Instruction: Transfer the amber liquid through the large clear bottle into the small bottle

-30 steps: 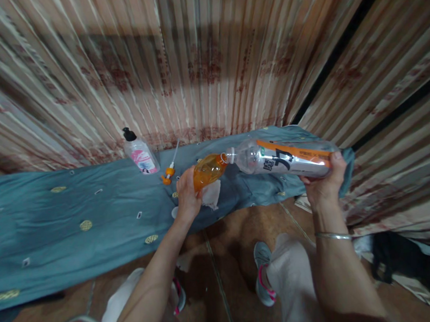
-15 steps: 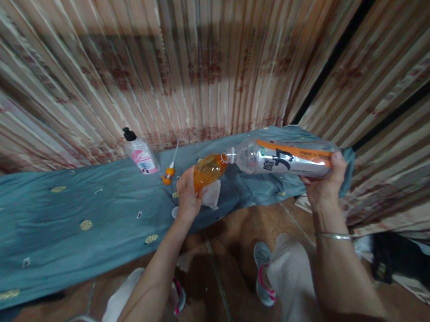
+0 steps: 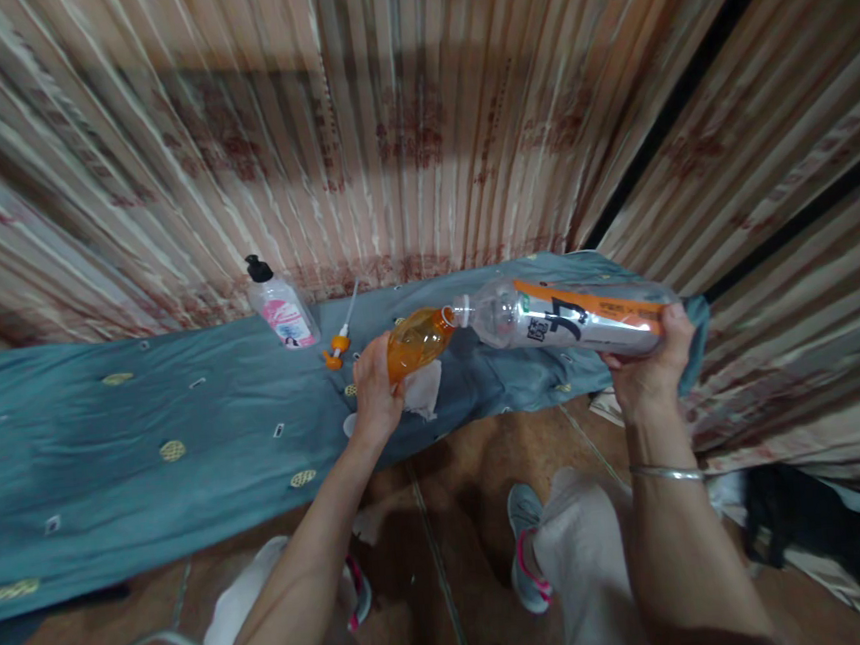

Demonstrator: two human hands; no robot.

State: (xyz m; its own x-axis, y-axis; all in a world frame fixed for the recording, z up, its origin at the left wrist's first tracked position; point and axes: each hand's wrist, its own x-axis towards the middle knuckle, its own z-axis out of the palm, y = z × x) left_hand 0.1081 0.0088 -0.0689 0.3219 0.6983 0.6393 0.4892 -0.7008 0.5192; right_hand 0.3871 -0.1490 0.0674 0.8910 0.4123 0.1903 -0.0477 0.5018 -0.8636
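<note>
Head cam: L hand gripping orange btl, R hand gripping lg clear btl, necks approx. end-to-end.

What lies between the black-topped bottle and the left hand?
In the head view, an orange pump with a pale tube lies on the teal cloth between the black-topped bottle and left hand.

1. No clear shift shows in the left hand or its translucent orange bottle.
2. None shows in the right hand or its orange-labelled plastic bottle.
3. Any change inside either bottle is too faint to tell.
</note>
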